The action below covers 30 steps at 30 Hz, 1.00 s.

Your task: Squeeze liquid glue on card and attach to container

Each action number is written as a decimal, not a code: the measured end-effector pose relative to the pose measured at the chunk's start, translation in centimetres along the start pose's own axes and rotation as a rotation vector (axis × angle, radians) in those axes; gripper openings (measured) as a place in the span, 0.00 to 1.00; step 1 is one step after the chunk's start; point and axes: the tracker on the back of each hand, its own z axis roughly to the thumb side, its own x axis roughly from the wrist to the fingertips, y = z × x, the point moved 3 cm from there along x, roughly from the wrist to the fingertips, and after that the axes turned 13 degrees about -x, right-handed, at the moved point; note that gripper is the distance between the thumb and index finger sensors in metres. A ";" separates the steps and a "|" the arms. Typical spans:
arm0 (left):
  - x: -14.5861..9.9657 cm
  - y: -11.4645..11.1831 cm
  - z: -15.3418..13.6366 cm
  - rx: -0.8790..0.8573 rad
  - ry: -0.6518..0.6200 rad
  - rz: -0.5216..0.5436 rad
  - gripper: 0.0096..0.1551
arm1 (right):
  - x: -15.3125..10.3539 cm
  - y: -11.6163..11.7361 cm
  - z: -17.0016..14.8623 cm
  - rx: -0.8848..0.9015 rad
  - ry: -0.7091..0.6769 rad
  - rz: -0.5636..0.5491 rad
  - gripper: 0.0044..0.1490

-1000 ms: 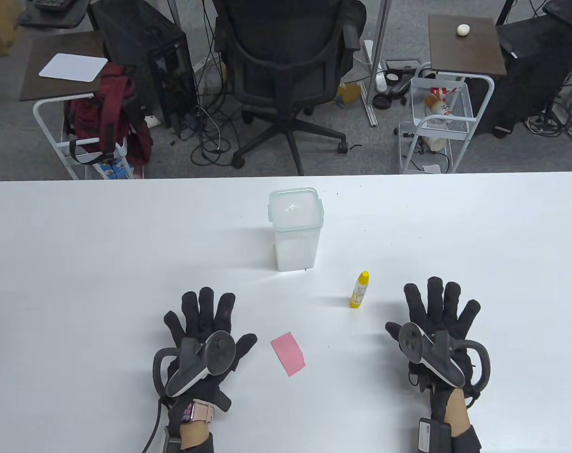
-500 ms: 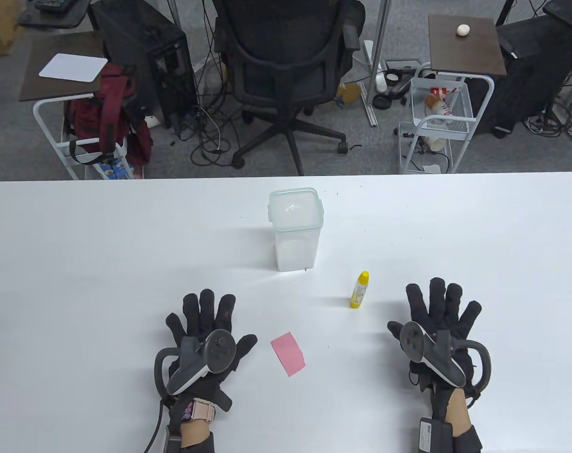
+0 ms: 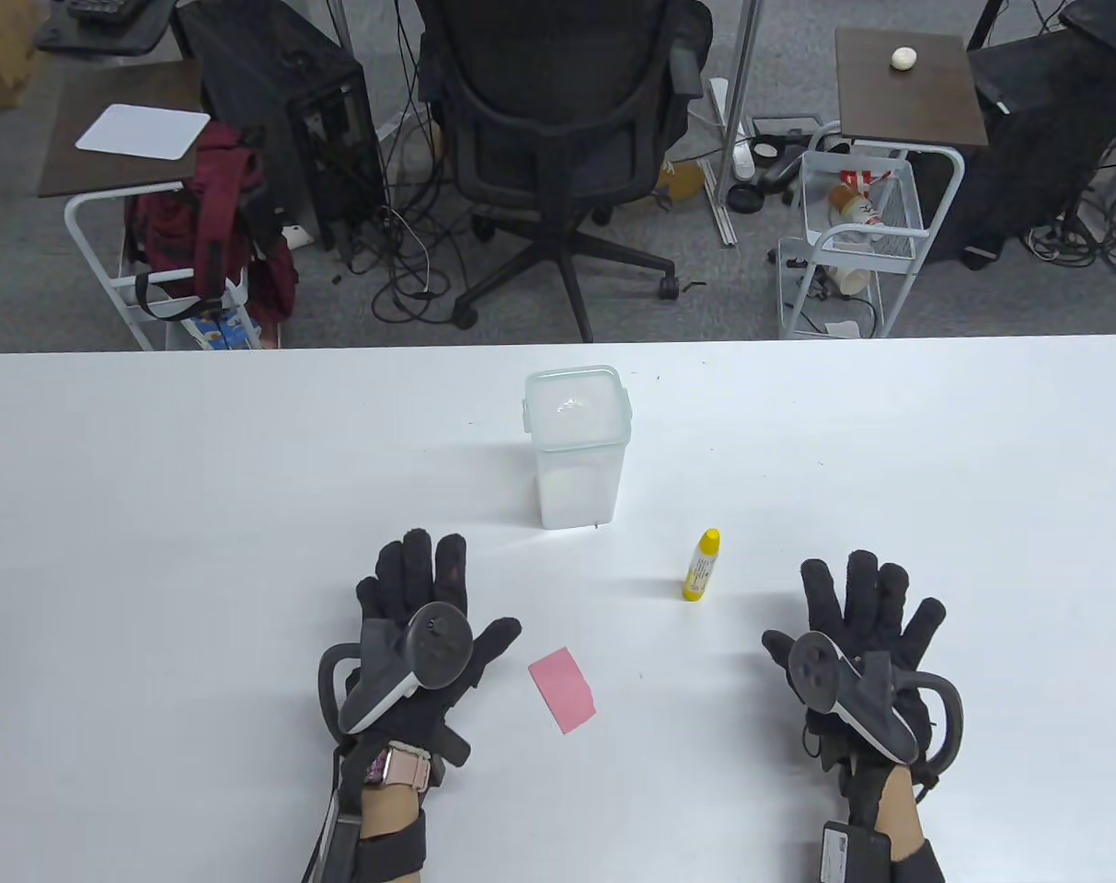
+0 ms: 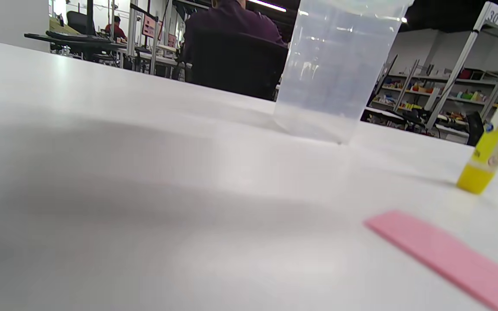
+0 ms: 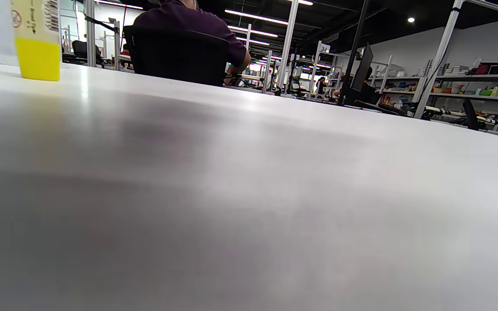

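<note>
Glue bottle (image 3: pixel 701 565), upright on the bench (image 3: pixel 153 515) between flat pink card (image 3: pixel 563 688) and spread, empty right hand (image 3: pixel 857 644), looks light and squeezable; grip mid-body.

Pink card (image 3: pixel 562 689), yellow glue bottle (image 3: pixel 701 565), seemingly translucent container (image 3: pixel 577 446)

Table view is looking steeply down from above at the white counter (image 3: pixel 153 552), facing away from the person, with the office floor filling the upper frame. Left wrist view is sitting nearly level with the counter, close up, facing the clear container (image 4: pixel 335 73) at upper centre, glue bottle (image 4: pixel 489 151) at right edge, pink card (image 4: pixel 443 255) at lower right. Right wrist view is skimming equally low, sharing only the bottle, cropped at upper left.
</note>
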 end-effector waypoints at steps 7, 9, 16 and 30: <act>4.0 4.3 5.6 0.012 0.008 0.049 0.67 | 0.4 0.3 -0.3 0.024 0.005 0.014 0.55; 5.1 5.2 7.1 0.031 -0.008 0.048 0.68 | 0.7 0.3 -0.3 0.030 0.003 0.010 0.55; 10.6 6.3 10.9 0.094 -0.001 -0.046 0.71 | 1.5 0.8 -0.5 0.064 0.001 0.050 0.55; 18.2 3.3 12.0 0.181 0.044 -0.276 0.77 | 2.0 1.1 -1.2 0.070 0.013 0.064 0.55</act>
